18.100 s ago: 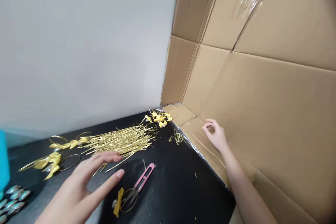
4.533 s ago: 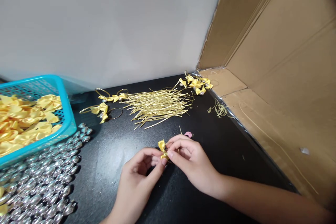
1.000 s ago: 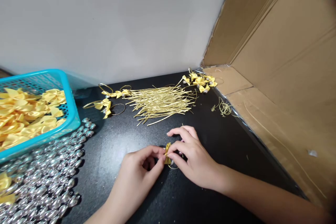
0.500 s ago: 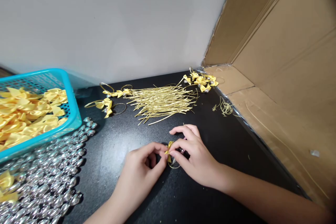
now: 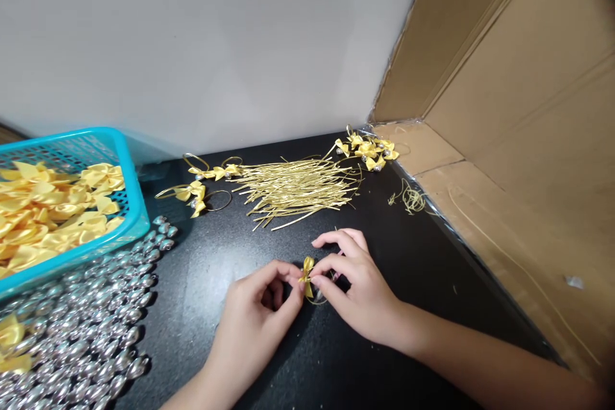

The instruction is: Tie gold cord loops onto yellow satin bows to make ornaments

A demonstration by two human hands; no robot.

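A small yellow ribbon bow [image 5: 306, 274] with a thin gold wire loop under it is pinched between my two hands above the black table [image 5: 230, 256]. My left hand [image 5: 259, 311] grips it from the left with thumb and forefinger closed. From the right, my right hand [image 5: 353, 288] pinches it too, with its other fingers raised. A bundle of gold wire strips [image 5: 295, 189] lies just beyond my hands.
A blue basket [image 5: 127, 205] of yellow bows stands at the left, with several silver beads [image 5: 81, 327] spread in front of it. Finished bows with loops [image 5: 195, 189] and a bow pile [image 5: 368, 148] lie at the back. Cardboard panels [image 5: 519, 109] wall the right side.
Both hands have stayed together on the bow, shifting only slightly; the bow has turned a little between the fingertips. In the oldest frame the hands were apart and empty.
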